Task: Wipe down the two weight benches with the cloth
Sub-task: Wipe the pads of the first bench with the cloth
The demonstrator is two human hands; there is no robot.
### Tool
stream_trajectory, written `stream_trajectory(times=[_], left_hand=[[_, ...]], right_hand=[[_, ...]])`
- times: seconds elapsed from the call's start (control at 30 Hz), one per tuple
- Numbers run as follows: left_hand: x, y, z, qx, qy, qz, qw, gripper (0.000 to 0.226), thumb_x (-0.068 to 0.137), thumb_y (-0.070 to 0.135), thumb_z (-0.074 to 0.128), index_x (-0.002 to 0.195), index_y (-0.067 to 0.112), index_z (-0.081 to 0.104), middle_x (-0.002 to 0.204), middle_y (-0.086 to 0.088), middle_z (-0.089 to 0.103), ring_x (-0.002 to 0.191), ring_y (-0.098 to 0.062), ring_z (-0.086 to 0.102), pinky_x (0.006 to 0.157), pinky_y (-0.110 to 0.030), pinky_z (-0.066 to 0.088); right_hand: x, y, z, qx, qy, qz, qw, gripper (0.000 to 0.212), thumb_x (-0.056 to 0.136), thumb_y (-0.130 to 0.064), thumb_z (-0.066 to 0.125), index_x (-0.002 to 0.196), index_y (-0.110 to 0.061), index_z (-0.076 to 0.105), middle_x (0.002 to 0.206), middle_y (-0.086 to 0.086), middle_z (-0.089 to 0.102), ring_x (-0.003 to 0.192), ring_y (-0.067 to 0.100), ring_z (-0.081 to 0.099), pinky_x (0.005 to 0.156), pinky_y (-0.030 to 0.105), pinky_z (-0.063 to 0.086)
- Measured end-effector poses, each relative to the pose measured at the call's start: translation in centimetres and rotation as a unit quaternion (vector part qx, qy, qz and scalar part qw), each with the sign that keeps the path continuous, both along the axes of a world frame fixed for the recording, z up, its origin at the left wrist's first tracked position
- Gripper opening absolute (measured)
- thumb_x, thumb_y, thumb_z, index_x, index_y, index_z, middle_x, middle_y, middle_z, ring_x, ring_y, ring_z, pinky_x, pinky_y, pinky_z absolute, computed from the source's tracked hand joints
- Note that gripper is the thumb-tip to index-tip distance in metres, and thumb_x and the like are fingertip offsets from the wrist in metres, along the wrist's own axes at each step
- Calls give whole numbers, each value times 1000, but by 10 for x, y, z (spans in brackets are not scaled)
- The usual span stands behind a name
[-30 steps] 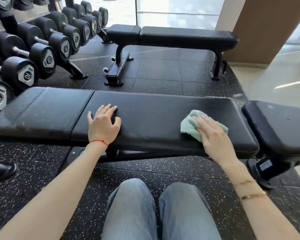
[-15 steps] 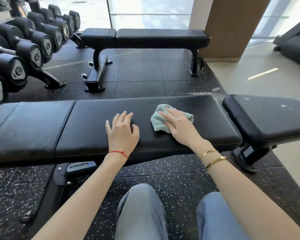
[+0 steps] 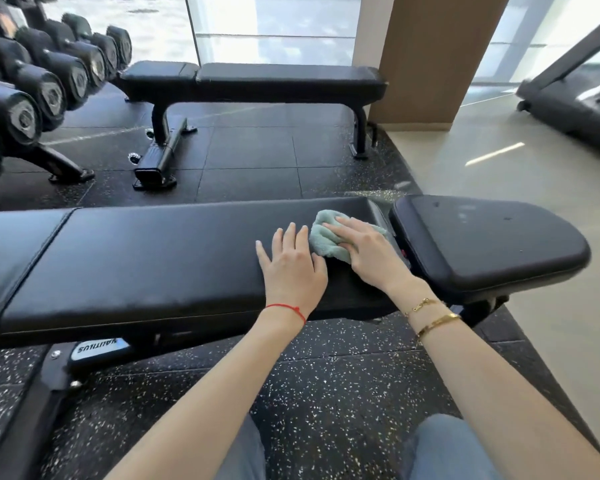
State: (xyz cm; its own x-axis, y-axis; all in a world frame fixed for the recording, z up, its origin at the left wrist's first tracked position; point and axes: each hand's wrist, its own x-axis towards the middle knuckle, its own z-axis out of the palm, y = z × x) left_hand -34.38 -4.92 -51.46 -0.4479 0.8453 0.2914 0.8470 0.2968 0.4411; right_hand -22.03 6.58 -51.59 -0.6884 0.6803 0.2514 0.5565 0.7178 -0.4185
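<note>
Pressing the crumpled pale-green terry cloth under flat fingers, the right hand holds nothing firmly, so the cloth may slip off the black padded bench.

Dumbbells blurred, cut off left

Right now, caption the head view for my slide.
Right hand wipes near bench with green cloth; left hand rests flat.

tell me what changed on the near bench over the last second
The right hand slid the crumpled pale green cloth left along the long black padded bench, then back right to the pad's end by the seat gap. The left hand shifted right along the pad, now beside the cloth. Both hands stayed flat; the far black bench is untouched.
</note>
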Motion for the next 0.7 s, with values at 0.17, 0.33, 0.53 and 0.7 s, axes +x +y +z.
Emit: stream_trajectory(times=[0.17, 0.33, 0.53, 0.7], left_hand=[[54, 38, 9, -7, -6, 44, 999, 59, 91, 27, 41, 148, 13, 34, 156, -6, 30, 146, -25, 21, 117, -59, 3], [97, 62, 11, -29, -5, 44, 999, 58, 95, 31, 40, 150, 17, 28, 158, -5, 25, 147, -23, 16, 118, -58, 3], [125, 81, 1, -66, 0, 67, 996, 55, 97, 34, 35, 151, 21, 29, 159, -3, 23, 148, -23, 12, 118, -58, 2], [129, 80, -6, -56, 31, 82, 995, 54, 97, 35, 37, 149, 22, 33, 158, -1, 28, 148, -21, 15, 119, -56, 3]], right_hand=[[22, 50, 10, 24, -28, 16, 999, 44, 92, -6, 50, 133, -19, 55, 142, 7, 50, 133, 28, 41, 114, 42, 27], [90, 89, 17, 93, -110, -9, 990, 40, 92, -9, 53, 131, -16, 55, 130, 11, 54, 124, 38, 43, 110, 50, 26], [184, 50, 17, -8, -12, 50, 999, 43, 97, -14, 51, 138, -25, 49, 149, 0, 40, 140, 19, 30, 114, 24, 14], [183, 110, 4, -6, 7, 8, 1000, 43, 97, -17, 48, 140, -23, 46, 149, 6, 40, 139, 25, 32, 116, 30, 19]])
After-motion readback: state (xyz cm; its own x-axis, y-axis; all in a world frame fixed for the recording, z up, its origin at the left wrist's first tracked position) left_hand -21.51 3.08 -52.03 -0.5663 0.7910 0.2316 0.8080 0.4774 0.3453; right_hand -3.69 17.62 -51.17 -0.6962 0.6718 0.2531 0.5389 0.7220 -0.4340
